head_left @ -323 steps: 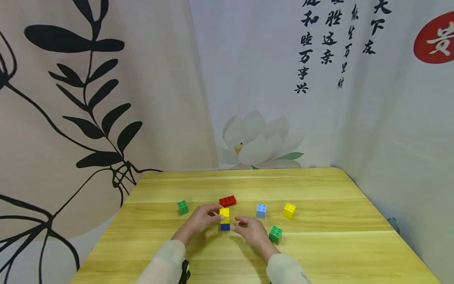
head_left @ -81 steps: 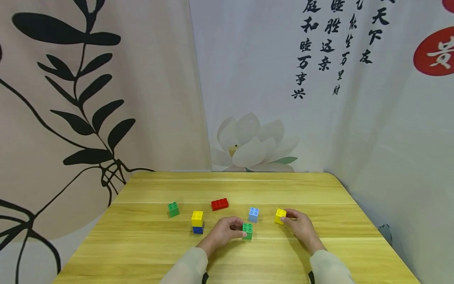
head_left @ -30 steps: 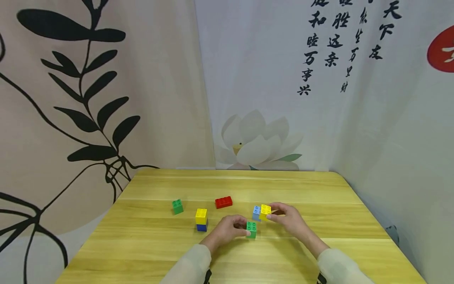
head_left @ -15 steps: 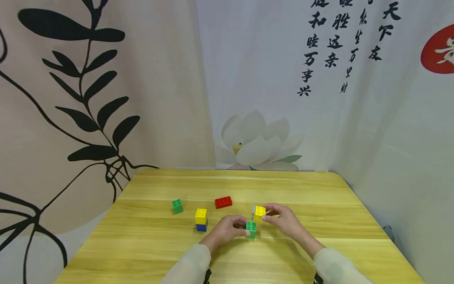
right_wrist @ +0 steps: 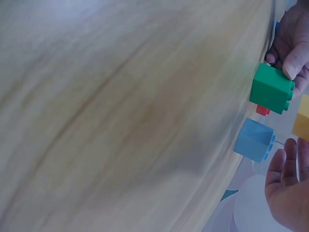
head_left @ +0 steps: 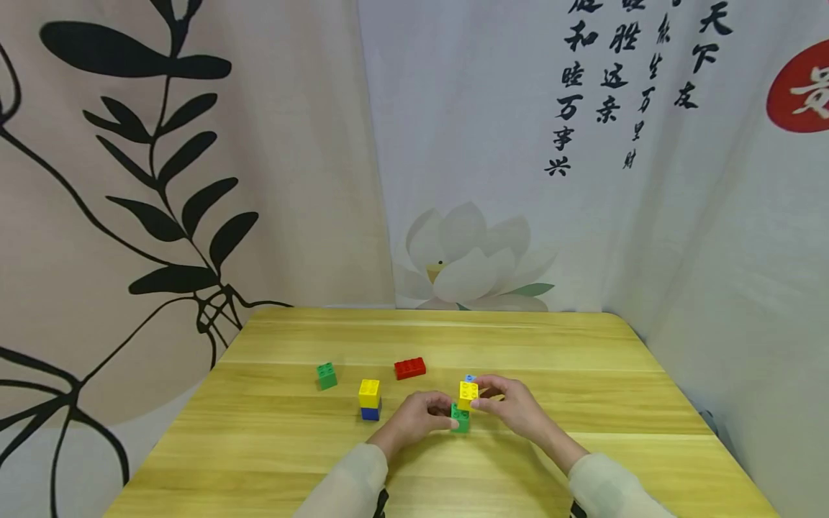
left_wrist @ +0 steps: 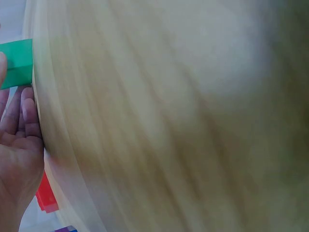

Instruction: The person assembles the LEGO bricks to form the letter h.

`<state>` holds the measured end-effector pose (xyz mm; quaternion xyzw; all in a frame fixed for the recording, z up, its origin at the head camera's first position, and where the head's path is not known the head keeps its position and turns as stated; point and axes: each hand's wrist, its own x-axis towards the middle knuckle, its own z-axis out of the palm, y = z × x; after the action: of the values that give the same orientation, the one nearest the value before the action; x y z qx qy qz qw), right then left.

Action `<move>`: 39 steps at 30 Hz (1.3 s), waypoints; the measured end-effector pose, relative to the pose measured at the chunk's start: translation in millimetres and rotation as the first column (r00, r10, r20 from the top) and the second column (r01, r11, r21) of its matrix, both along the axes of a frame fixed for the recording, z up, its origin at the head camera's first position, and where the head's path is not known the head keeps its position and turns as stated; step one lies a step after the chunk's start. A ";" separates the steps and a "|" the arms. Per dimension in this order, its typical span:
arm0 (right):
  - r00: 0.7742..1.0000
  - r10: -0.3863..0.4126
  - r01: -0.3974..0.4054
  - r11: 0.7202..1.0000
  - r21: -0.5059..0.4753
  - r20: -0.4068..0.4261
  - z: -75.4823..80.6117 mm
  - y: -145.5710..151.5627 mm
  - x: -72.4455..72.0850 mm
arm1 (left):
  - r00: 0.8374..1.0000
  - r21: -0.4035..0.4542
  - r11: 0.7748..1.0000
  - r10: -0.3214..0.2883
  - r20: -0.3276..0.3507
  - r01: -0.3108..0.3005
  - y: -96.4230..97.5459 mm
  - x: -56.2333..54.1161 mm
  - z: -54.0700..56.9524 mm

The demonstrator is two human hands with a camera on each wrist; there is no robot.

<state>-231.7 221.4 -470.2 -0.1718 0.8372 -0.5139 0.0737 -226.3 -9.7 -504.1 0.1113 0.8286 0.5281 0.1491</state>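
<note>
My left hand [head_left: 414, 421] pinches a green toy building brick [head_left: 460, 422] standing on the table. Fingers and thumb of my right hand [head_left: 518, 410] grip a yellow brick [head_left: 468, 393], held just above the green one. In the right wrist view a gap shows between the yellow brick [right_wrist: 302, 118] and the green brick's studs [right_wrist: 271, 89]. Behind them stands a light blue brick [right_wrist: 254, 140], mostly hidden in the head view. The left wrist view catches the green brick [left_wrist: 18, 63] at its left edge, beside the fingers.
On the wooden table [head_left: 291, 460], a yellow brick [head_left: 369, 392] sits on a dark blue brick [head_left: 371, 414] left of my hands. Farther back are a red brick [head_left: 410, 368] and another green brick [head_left: 327, 375]. Printed curtains [head_left: 311, 180] hang behind the table.
Earlier my left hand was at the yellow-and-blue stack, which now stands farther left; it then took the green brick. My right hand has carried the yellow brick leftward, past the light blue one.
</note>
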 end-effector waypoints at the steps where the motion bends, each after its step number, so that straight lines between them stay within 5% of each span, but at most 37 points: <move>1: 1.000 0.005 -0.005 1.000 0.003 -0.001 0.1 -0.2 0.0 | 1.000 -0.003 1.000 0.001 -0.003 -0.001 -0.1 0.0 -0.5; 39: 0.997 0.072 -0.071 0.996 0.054 -0.006 -6.5 -5.2 -0.3 | 1.000 0.015 1.000 -0.007 -0.015 0.007 0.5 -1.0 -3.3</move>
<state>-232.0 216.2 -476.7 -0.2016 0.8443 -0.4877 0.0933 -227.3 -9.2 -507.4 0.1193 0.8253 0.5329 0.1439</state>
